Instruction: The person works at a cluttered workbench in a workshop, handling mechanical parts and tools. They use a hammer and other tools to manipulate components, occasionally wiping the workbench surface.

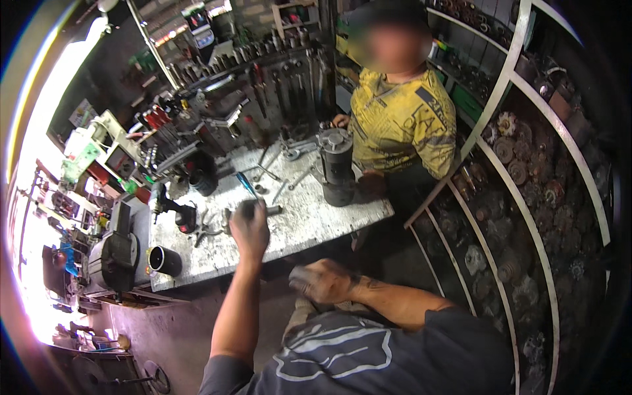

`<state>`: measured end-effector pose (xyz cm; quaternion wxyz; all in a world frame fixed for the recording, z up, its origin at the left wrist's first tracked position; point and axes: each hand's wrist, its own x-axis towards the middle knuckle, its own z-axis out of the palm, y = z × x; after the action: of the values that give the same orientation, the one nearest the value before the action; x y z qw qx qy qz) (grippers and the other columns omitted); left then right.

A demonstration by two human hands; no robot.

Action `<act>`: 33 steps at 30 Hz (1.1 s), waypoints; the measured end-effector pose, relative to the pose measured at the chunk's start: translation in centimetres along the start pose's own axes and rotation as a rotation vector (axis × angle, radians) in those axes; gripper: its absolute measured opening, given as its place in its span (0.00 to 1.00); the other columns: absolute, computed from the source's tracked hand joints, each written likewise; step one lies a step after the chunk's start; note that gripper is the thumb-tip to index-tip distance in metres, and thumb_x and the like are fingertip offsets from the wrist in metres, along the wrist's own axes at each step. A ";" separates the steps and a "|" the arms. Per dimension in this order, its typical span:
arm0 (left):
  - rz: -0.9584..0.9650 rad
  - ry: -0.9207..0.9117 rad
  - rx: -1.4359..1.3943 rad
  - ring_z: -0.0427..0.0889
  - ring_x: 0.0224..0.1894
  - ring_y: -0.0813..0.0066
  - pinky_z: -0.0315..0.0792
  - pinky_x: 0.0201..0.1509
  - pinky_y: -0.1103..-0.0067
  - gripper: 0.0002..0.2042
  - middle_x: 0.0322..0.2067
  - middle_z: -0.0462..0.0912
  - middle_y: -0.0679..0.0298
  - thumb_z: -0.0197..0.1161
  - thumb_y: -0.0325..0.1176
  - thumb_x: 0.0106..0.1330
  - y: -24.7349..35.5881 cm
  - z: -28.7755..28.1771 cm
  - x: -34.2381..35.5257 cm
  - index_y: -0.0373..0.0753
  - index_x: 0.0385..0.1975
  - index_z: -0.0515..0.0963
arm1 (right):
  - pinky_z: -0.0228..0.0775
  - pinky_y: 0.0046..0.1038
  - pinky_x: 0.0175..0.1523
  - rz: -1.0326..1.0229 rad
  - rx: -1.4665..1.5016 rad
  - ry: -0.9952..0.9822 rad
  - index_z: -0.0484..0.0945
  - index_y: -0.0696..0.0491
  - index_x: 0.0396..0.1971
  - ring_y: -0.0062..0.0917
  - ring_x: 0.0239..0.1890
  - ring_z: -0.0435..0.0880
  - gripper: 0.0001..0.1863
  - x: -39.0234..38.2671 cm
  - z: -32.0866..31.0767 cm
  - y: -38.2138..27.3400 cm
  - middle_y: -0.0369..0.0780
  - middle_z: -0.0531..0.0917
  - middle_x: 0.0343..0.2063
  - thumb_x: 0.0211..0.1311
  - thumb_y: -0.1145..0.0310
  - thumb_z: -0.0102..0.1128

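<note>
Grease-smeared and brightly lit, a workbench [309,227] is backed by tool racks. Over it the left hand [250,230] is stretched, blurred, its fingers curled. Just beside its fingertips a short dark cylindrical part [274,210] is seen; whether it is gripped or only neared cannot be told. The right hand [321,282] is held off the near edge, fingers loosely bent, nothing visible in it. Left of the hands, pliers [209,230] and a cordless drill [172,209] are laid out. Farther right, an upright dark motor [337,164] is flanked by a co-worker in yellow [401,125]. Handling of loose items is judged the step in hand; next, a sure left-hand grip would be called for.
</note>
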<state>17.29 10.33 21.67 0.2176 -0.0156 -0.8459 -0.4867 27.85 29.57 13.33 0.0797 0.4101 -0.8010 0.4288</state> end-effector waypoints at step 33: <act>0.753 0.807 0.166 0.78 0.28 0.71 0.74 0.34 0.74 0.06 0.29 0.80 0.59 0.66 0.23 0.69 11.9 -38.2 -14.4 0.34 0.43 0.84 | 0.78 0.49 0.42 -0.142 0.182 -0.619 0.80 0.51 0.42 0.52 0.37 0.86 0.16 -9.3 12.0 -26.2 0.49 0.86 0.31 0.78 0.52 0.57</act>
<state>46.62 -12.50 42.40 0.6837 -0.1118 -0.6668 -0.2747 55.59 18.27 17.71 -0.1749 0.5812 -0.7150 0.3469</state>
